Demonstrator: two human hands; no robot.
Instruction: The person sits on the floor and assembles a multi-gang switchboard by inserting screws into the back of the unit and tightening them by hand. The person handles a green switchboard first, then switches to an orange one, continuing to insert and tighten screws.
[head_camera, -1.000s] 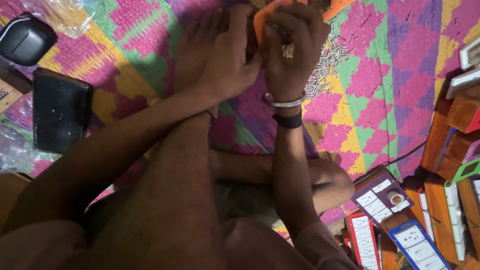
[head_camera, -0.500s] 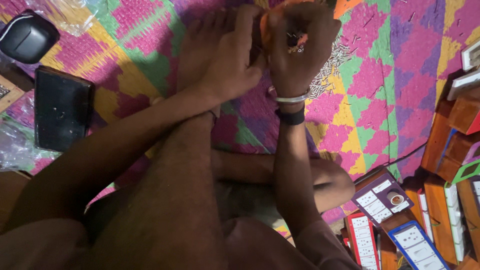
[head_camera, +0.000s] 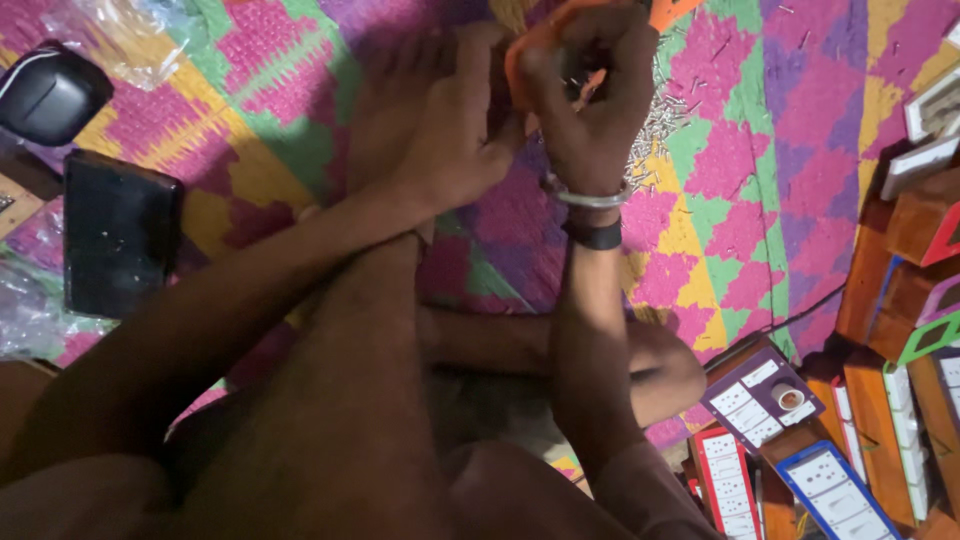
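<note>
So the fingers of the right hand (head_camera: 590, 100) are curled tight around an orange tool (head_camera: 530, 50) at the top middle of the frame. Only bits of orange peek out, above and to the left of the knuckles, plus a sliver at the upper right of the fist. It's blurry up there, so I can't tell what kind of tool it is. The left hand (head_camera: 450, 140) sits just left of it, fingers bent and pressed up against the same orange piece from the left side. Whether they actually wrap round it or just push on it, I can't tell.

On the right wrist there's a silver bangle (head_camera: 590, 198) and a dark band (head_camera: 595, 235) right below it. The forearms cross over a bare leg in the middle of the frame.

Everything's on a woven mat (head_camera: 740, 210) with pink, green, yellow and purple zigzags. Just right of the right hand there's a scatter of small metal pins (head_camera: 660, 130) on the mat.

Upper left has a rounded black case (head_camera: 50, 95), and below it a flat black rectangular box (head_camera: 120, 235). Crinkly clear plastic (head_camera: 120, 30) lies along the top left. Lower right shows wooden boxes (head_camera: 900, 260) and white switch plates (head_camera: 760, 400) on coloured boards.
</note>
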